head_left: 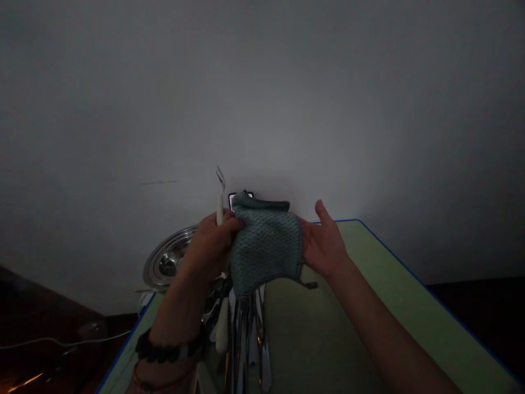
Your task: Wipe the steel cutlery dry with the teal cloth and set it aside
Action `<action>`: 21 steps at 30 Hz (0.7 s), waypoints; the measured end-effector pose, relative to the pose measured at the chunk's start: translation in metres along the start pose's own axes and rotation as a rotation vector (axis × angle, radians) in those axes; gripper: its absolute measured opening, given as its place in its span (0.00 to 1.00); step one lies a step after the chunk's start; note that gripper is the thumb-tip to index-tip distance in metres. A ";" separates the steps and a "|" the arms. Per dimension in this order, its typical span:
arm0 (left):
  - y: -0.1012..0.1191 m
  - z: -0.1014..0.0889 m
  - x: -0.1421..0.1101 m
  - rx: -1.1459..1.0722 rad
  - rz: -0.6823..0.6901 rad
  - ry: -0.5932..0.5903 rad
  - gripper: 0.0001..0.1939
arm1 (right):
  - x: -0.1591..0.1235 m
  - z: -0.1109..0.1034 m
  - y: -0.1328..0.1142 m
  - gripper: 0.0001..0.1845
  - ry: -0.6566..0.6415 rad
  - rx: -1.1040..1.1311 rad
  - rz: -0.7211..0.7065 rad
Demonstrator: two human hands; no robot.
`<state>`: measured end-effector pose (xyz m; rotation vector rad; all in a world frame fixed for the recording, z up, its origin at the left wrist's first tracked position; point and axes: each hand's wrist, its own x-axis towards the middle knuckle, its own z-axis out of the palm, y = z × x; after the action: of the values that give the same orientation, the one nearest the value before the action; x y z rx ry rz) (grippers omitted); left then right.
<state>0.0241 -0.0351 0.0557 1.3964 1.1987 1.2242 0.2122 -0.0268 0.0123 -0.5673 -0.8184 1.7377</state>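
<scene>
My left hand (211, 241) is closed around a fork (220, 205) with a white handle, its tines pointing up. The same hand pinches the left edge of a grey-green cloth (266, 246) with a dark stitched border. My right hand (326, 243) lies behind the right part of the cloth, thumb stretched up and palm spread; its fingertips are hidden by the fabric. Below the cloth, several pieces of metal cutlery (241, 350) lie on the table, along with a white handle (222, 328).
A shiny metal bowl (153, 265) stands at the table's back left, partly behind my left arm. The light green table (320, 334) has a blue edge and meets a grey wall (262, 98). Behind the cloth, part of a phone-like object (231, 201) shows. A white cable (65, 343) runs at the left.
</scene>
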 end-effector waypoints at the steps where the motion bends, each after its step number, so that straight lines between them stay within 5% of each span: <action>1: 0.000 -0.001 0.000 -0.006 -0.003 0.007 0.09 | 0.001 0.000 0.002 0.31 0.026 0.009 -0.004; 3: 0.001 -0.004 0.001 -0.011 -0.007 0.016 0.11 | 0.003 0.001 0.006 0.30 0.069 0.009 -0.034; 6: 0.000 -0.009 0.002 0.002 0.005 0.025 0.13 | 0.002 -0.002 0.004 0.43 0.096 -0.112 -0.115; 12: -0.002 -0.018 0.004 0.043 0.133 -0.119 0.11 | -0.010 -0.006 -0.014 0.32 -0.076 -0.748 -0.184; 16: -0.001 -0.021 0.002 0.155 0.161 -0.210 0.11 | -0.018 -0.005 -0.022 0.08 0.017 -1.389 -0.324; 18: 0.000 -0.020 0.001 0.186 0.151 -0.232 0.11 | -0.020 -0.004 -0.023 0.06 0.011 -1.399 -0.354; 21: -0.001 -0.017 -0.001 0.208 0.068 -0.259 0.10 | -0.019 -0.008 -0.023 0.06 -0.064 -1.143 -0.178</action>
<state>0.0069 -0.0355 0.0566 1.7040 1.1272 0.9478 0.2380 -0.0390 0.0241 -1.1265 -1.8412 0.9928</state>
